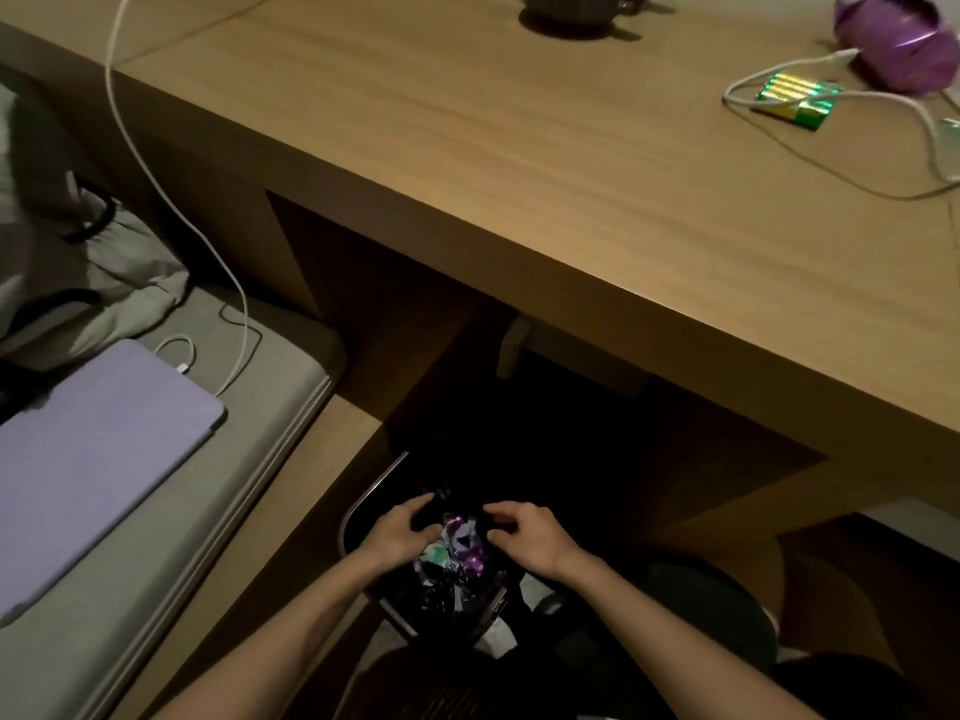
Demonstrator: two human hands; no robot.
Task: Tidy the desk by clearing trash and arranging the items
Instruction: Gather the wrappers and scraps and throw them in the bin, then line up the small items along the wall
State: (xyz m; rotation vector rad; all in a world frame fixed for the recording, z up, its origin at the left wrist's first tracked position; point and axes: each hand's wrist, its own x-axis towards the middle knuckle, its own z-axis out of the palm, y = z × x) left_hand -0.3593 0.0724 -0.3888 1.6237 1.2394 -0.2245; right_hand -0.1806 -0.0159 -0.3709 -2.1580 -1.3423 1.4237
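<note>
Purple-and-white crumpled wrappers (457, 545) lie in dark bin (357, 511) under wooden desk (519, 174), between my hands. Left hand (402, 532) fingers curled at wrappers' left edge; right hand (524, 537) fingers bent just beside them. Too dark to tell whether either grips anything. Green battery pack (795, 98), white cable (883, 148) on desk top.

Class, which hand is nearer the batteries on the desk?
The right. Both hands are low over the bin under the desk; the right hand is on the side of the batteries, the left hand beyond it.
</note>
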